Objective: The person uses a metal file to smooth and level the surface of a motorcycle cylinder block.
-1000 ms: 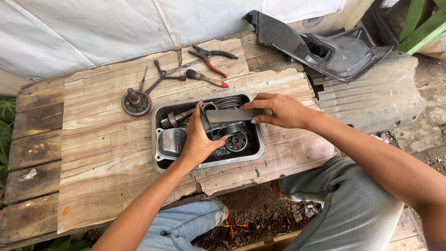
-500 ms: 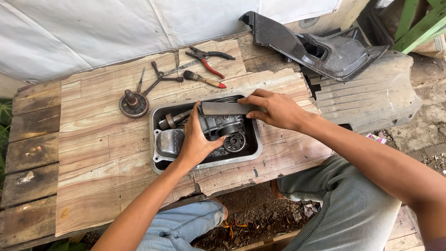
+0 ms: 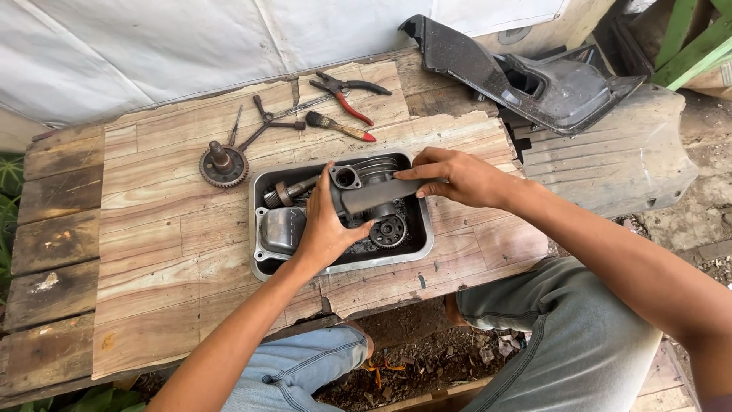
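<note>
Over the metal tray (image 3: 263, 229), your left hand (image 3: 326, 225) and right hand (image 3: 457, 177) still clamp their fingers around the dark metal part (image 3: 374, 192), now turned lengthwise and tilted compared with a second ago.

Left hand (image 3: 326, 229) reaches toward 12 o'clock, fingers curled closed; right hand (image 3: 457, 177) points toward 9 o'clock, fingers pinching.

Part in my hands: dull grey metal casting (image 3: 379, 194), smooth, matt.
Tray under my hands: shiny, grimy sheet metal (image 3: 418, 248).
Gear left of my left hand: rusty rough metal (image 3: 223, 165).
Tabletop: worn wood-grain boards (image 3: 152, 229), chipped edges.
Pliers beyond my right hand: red plastic grips (image 3: 348, 93).
</note>
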